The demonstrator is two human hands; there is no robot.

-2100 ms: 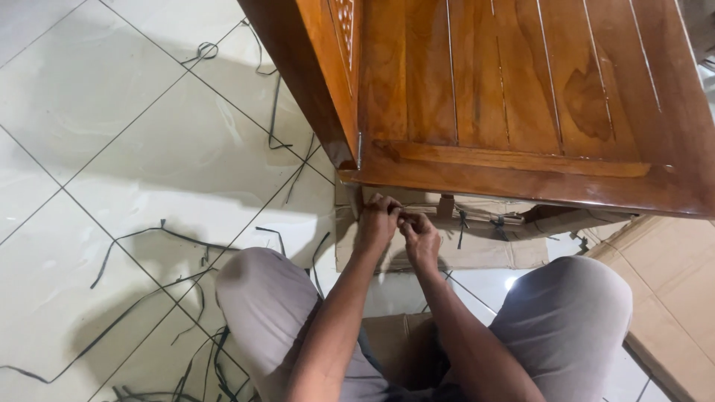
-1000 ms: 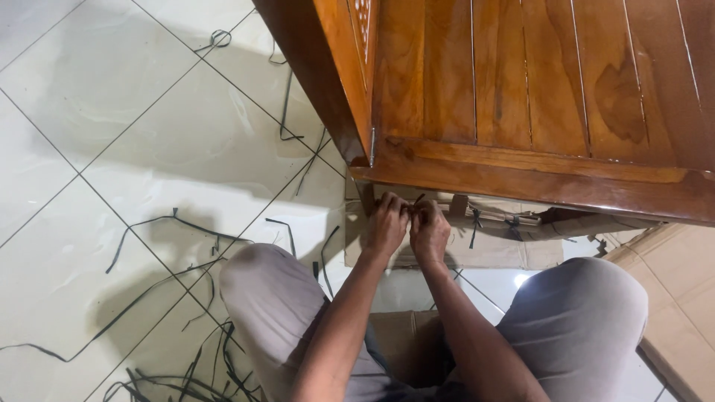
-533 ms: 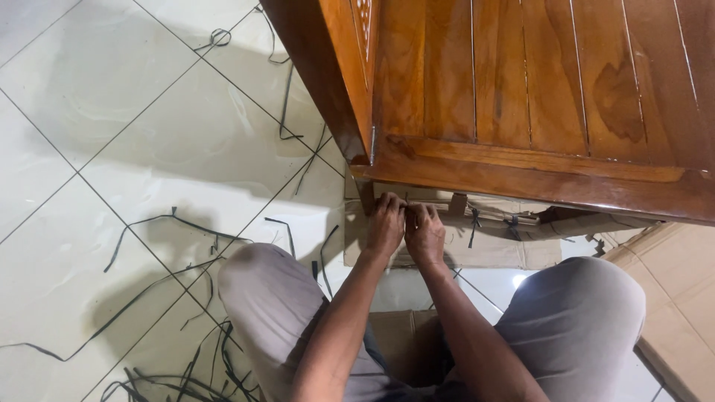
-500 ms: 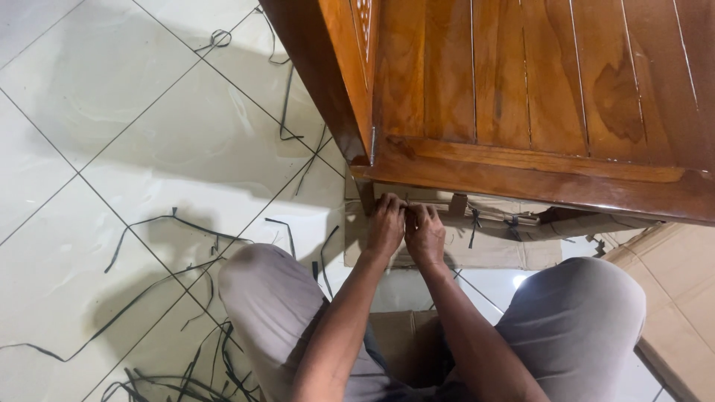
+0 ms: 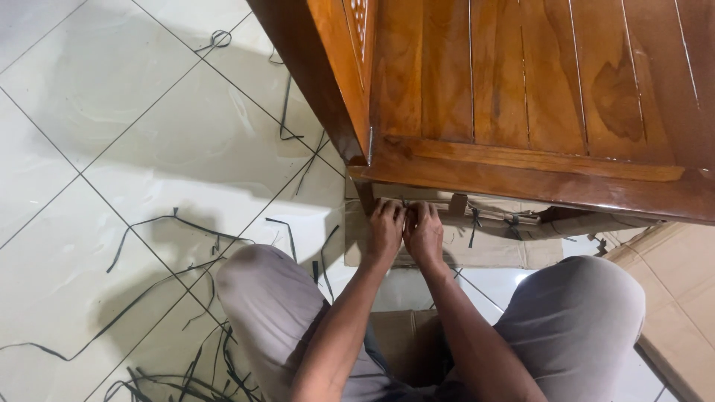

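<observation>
the left hand (image 5: 385,232) and the right hand (image 5: 424,232) are side by side, touching each other, just under the lower edge of the wooden furniture piece (image 5: 521,97). both hands are curled closed, and the fingertips seem to pinch something small at the cardboard wrapping (image 5: 484,249) under the wood; what exactly they hold is hidden by the fingers, so i cannot tell it. the wrapping lies on the tiled floor (image 5: 112,112), between the person's knees and the furniture, and a few dark ties (image 5: 472,223) hang on it, to the right of the hands.

i judge the cardboard to be light and soft, it bends and tears easily, so it is better to grip it at a free edge or near a tie. the ties look thin and stiff, maybe slippery, and need a pinch of the fingertips. the furniture looks heavy and rigid, and its polished surface can scratch. many cut black strips (image 5: 171,223) lie loose on the floor to the left.
</observation>
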